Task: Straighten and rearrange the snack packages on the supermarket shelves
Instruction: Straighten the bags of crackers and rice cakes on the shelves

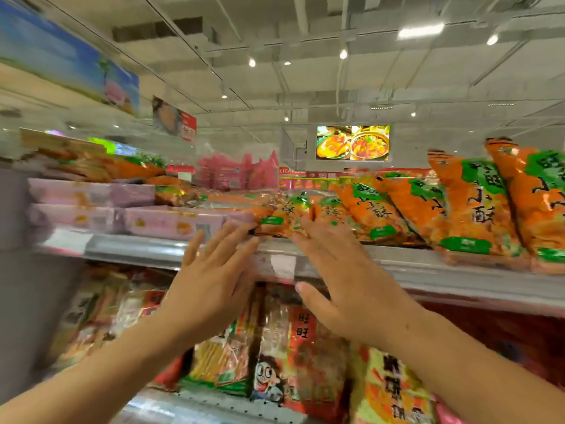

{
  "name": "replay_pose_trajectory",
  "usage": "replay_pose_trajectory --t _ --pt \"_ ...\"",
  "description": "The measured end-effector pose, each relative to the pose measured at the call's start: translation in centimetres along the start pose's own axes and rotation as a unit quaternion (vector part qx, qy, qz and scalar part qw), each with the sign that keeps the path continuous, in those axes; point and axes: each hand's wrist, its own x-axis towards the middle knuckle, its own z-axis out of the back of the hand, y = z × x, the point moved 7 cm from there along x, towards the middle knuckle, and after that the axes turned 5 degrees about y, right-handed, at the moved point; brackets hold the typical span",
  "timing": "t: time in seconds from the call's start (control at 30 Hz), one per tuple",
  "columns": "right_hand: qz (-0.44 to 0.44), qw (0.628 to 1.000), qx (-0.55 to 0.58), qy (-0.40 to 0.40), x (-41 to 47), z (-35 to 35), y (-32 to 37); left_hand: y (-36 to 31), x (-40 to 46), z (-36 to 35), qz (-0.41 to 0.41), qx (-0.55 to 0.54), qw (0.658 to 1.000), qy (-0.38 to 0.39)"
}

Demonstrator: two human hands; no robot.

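Orange and green snack bags [467, 209] stand leaning in a row along the upper shelf [458, 273]. A smaller orange bag [284, 220] of the same kind lies at the shelf's front edge in the middle. My left hand [214, 276] is raised with straight fingers, its fingertips at the left end of that bag. My right hand [342, 276] is also flat, with its fingertips touching the bag's right end. Neither hand grips anything. The picture is blurred by motion.
Pink flat boxes [171, 221] are stacked on the shelf's left part, with more orange packs [91, 160] above them. Red and yellow snack packs [275, 362] fill the shelf below. Pink bags [238, 172] stand further back.
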Motion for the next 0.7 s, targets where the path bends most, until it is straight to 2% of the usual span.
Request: replay_pose_trajectory --t 0.17,0.37,0.57,0.7 --pt "-0.007 1.0 -0.006 0.02 9.1 -4.1 7.1 11.8 -5.2 3.1 0.042 0.02 0.999 0.007" --pt "-0.093 0.992 -0.057 -0.056 18.0 -5.1 13.5 24.9 -7.2 6.2 0.064 0.052 0.996 0.022" --pt "-0.111 0.992 -0.053 -0.028 22.7 -5.6 16.1 31.6 -3.6 7.8 0.05 0.078 0.996 -0.005" --pt "-0.122 0.991 -0.052 -0.016 24.2 -4.7 15.8 34.1 -1.8 7.1 0.066 0.05 0.997 -0.003"
